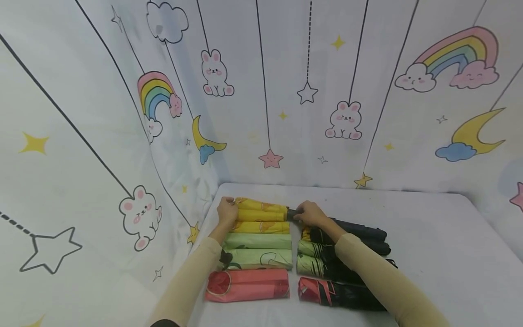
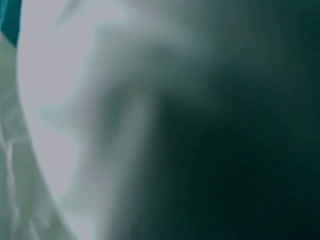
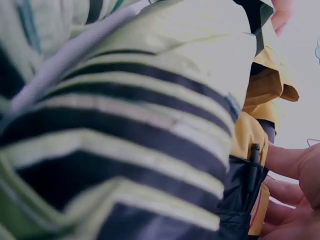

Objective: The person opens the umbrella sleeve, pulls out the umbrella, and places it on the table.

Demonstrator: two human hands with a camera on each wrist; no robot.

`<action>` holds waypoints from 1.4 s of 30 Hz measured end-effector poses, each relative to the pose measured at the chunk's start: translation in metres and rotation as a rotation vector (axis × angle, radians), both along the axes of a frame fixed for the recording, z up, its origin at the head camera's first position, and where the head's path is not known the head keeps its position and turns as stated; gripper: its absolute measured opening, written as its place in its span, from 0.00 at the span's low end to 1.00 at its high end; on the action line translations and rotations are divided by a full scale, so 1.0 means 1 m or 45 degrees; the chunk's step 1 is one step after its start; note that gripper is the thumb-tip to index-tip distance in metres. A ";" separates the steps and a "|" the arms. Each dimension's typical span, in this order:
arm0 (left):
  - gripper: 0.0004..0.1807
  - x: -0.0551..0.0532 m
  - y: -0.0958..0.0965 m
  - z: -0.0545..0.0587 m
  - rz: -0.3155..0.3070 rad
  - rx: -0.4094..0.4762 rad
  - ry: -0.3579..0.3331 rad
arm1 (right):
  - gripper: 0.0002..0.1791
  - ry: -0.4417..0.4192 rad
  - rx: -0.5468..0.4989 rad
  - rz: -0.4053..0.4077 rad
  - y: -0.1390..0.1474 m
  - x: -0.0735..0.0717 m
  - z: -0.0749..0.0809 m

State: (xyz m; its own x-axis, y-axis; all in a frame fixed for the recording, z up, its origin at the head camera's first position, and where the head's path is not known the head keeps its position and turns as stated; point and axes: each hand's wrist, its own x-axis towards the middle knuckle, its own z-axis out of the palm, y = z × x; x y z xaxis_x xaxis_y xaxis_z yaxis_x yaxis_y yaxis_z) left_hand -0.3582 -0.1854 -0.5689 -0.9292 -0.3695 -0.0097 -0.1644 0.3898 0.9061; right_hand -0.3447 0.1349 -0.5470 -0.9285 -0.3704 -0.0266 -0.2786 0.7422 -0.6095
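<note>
Several yellow rolls with orange-slice prints lie at the far end of a left column; they look like folded umbrellas. My left hand (image 1: pixel 227 211) grips the left end of the far yellow umbrella (image 1: pixel 261 215). At its other end, my right hand (image 1: pixel 310 213) pinches a short dark end piece (image 1: pixel 292 214). In the right wrist view, the fingers (image 3: pixel 285 200) of the right hand lie beside yellow and black folded fabric (image 3: pixel 250 132) with a black rod-like piece (image 3: pixel 254 167). The left wrist view is mostly blurred and dark.
Nearer lie light green rolls (image 1: pixel 259 241) and a red roll (image 1: pixel 249 285). A right column holds black rolls (image 1: pixel 363 230), green-and-black striped ones (image 1: pixel 312 265) and a red-and-black one (image 1: pixel 351 296). All rest on a white table (image 1: pixel 433 254) backed by a patterned white curtain (image 1: pixel 282 54).
</note>
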 end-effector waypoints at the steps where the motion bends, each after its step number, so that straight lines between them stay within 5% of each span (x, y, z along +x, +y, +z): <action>1: 0.16 0.001 -0.001 0.000 0.014 -0.004 -0.001 | 0.13 0.014 -0.009 0.002 0.001 0.000 -0.001; 13: 0.14 0.005 -0.009 0.003 0.094 -0.019 -0.008 | 0.21 0.091 -0.305 -0.018 0.004 -0.006 0.003; 22: 0.14 -0.007 -0.019 -0.005 0.142 0.046 -0.059 | 0.22 -0.038 -0.484 -0.116 0.000 -0.005 0.008; 32: 0.22 -0.005 -0.020 -0.006 0.142 0.044 -0.017 | 0.23 -0.314 -0.720 -0.325 -0.003 -0.002 0.007; 42: 0.24 -0.007 -0.021 -0.006 0.151 0.035 0.004 | 0.23 -0.406 -0.854 -0.461 -0.006 0.001 0.013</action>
State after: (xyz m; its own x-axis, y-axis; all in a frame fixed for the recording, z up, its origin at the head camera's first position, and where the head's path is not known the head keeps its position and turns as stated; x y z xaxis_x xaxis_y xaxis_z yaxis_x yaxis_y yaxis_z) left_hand -0.3648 -0.2065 -0.5746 -0.8790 -0.4765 -0.0183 -0.2048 0.3427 0.9169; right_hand -0.3435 0.1286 -0.5340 -0.9787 -0.0810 -0.1888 0.1693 0.2033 -0.9644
